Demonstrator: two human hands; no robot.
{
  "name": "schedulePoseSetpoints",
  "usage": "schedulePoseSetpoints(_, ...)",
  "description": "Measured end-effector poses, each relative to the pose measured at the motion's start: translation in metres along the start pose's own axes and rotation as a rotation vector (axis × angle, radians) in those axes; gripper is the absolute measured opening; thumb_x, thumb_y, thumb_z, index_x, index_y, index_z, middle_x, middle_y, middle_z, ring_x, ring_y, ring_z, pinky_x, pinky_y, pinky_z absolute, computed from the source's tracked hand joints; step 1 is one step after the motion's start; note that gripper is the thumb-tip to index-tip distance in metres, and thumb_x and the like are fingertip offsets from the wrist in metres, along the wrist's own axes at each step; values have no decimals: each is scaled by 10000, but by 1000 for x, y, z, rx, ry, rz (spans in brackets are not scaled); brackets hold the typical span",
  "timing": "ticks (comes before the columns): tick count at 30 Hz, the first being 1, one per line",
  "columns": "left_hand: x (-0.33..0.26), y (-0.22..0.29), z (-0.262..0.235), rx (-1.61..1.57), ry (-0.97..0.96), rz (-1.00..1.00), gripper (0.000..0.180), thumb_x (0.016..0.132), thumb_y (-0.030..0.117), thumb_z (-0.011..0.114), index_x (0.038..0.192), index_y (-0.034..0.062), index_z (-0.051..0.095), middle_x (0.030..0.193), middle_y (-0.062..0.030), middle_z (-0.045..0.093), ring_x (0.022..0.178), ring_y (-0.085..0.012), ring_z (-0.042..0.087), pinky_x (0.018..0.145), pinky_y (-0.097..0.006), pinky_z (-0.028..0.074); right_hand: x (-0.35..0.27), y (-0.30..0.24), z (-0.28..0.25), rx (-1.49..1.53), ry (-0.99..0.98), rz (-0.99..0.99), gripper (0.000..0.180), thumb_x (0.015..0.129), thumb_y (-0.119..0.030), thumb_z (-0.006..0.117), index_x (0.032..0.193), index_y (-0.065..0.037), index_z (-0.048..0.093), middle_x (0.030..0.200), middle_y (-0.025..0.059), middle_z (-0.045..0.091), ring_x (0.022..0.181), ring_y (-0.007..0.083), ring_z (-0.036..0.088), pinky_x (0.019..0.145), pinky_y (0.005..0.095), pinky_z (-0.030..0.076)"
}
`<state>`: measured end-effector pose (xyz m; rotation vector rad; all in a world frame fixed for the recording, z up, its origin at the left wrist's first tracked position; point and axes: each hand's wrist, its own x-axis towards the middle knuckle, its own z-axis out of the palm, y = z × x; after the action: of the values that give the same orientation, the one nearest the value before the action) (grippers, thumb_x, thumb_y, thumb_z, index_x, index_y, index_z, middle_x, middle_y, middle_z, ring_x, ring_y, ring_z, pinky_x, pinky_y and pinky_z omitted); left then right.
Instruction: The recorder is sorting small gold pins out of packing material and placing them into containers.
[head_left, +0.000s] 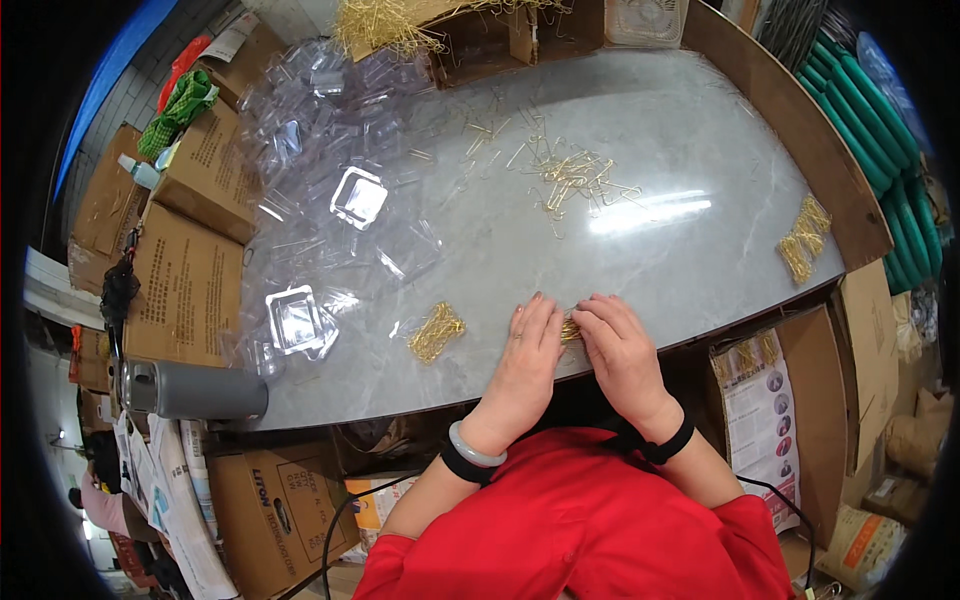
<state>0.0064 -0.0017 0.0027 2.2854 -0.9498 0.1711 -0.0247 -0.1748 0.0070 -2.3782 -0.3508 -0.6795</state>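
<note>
My left hand (527, 350) and my right hand (618, 345) rest side by side at the near edge of the grey marble table (680, 130). Between their fingertips they pinch a small bunch of gold wire clips (570, 328). A neat bundle of the same gold clips (436, 331) lies just left of my left hand. Loose gold clips (570, 178) are scattered across the middle of the table. Another gold bundle (804, 238) sits near the right edge. Clear plastic trays (357, 196) are heaped on the left half of the table, one tray (294, 320) close to the front.
Cardboard boxes (185, 285) line the table's left side, with a grey cylinder flask (195, 391) at the near left corner. An open box of gold wire (400, 22) stands at the back. Green hoses (880, 130) lie at the far right, more boxes under the table.
</note>
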Motion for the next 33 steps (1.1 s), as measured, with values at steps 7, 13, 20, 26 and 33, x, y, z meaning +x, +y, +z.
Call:
schedulePoseSetpoints(7,-1,6,2,84,31,-20,495,884,-60,525,1374,-100,462,1411,-264,448,1381,-438,400,1172,-521,326,0,-6,-6,-49,-135,-63,482,842,-16,668,1307,36,550,1335,206,574,1257,380,551,1111,507,413)
schedulePoseSetpoints(13,1,10,2,114,15,-6,547,874,-65,499,1412,-119,419,1437,-277,421,1387,-451,390,1179,-524,315,3,-4,2,-100,-204,-13,530,864,19,590,1381,55,481,1428,266,484,1351,428,460,1159,507,354)
schedulePoseSetpoints(20,1,10,1,94,-1,-12,524,887,-27,489,1395,-143,423,1433,-291,420,1399,-449,382,1189,-535,299,8,-19,-12,90,-177,77,621,822,56,639,1408,65,436,1430,271,474,1344,430,457,1134,459,390)
schedulePoseSetpoints(26,1,7,2,90,18,-2,557,832,-117,488,1388,-127,444,1432,-278,428,1388,-450,395,1176,-528,324,12,-7,-13,130,-196,74,603,811,93,622,1390,67,456,1400,267,493,1261,444,506,1076,467,445)
schedulePoseSetpoints(33,1,10,6,131,46,-18,503,884,-20,508,1367,-147,453,1415,-288,435,1376,-449,414,1177,-526,327,3,-23,7,-146,-165,-38,525,854,40,550,1372,87,477,1427,273,464,1342,444,452,1109,471,416)
